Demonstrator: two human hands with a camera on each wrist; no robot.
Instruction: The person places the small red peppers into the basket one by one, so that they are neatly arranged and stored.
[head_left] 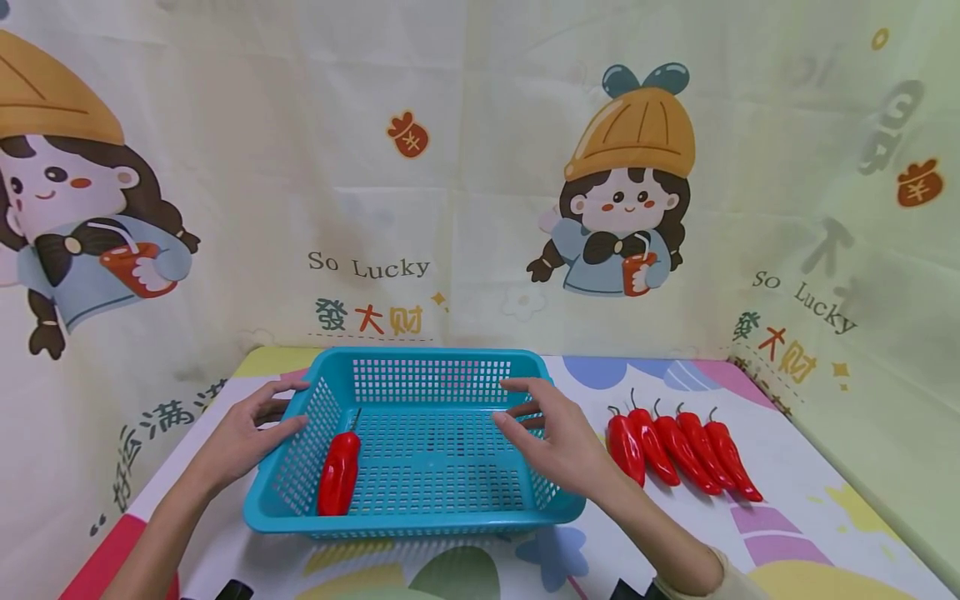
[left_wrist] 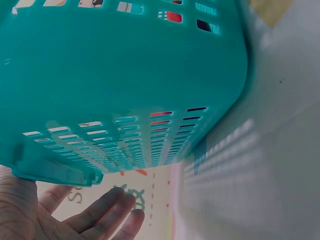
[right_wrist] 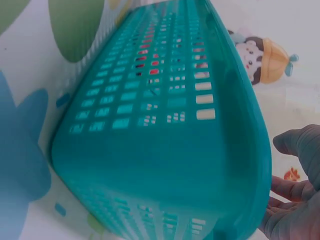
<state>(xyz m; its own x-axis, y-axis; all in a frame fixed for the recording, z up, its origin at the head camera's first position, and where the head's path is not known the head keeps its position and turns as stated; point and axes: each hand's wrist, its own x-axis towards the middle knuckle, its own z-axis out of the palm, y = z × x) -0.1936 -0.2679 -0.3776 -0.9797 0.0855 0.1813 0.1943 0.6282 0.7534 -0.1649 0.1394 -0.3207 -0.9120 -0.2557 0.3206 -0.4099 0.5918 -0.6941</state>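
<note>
A teal plastic basket (head_left: 420, 523) with slotted walls stands in front of me. One red chili pepper (head_left: 340, 475) lies along its left side, stem pointing to the far wall. At the basket's left rim is my left hand (head_left: 247, 425), thumb and fingers spread around the edge. In the left wrist view, that hand's fingers (left_wrist: 100, 220) stretch out loosely below the rim. My right hand (head_left: 562, 437) hovers at the right rim with thumb and fingers parted. The right wrist view shows it (right_wrist: 302, 192) just beyond the rim, nothing between its fingers.
Several red chili peppers (head_left: 680, 454) lie in a slanted row on the table to the right of the basket. The table wears a colourful printed cloth (head_left: 780, 521). Cartoon-printed curtains (head_left: 480, 192) rise behind it and along both sides.
</note>
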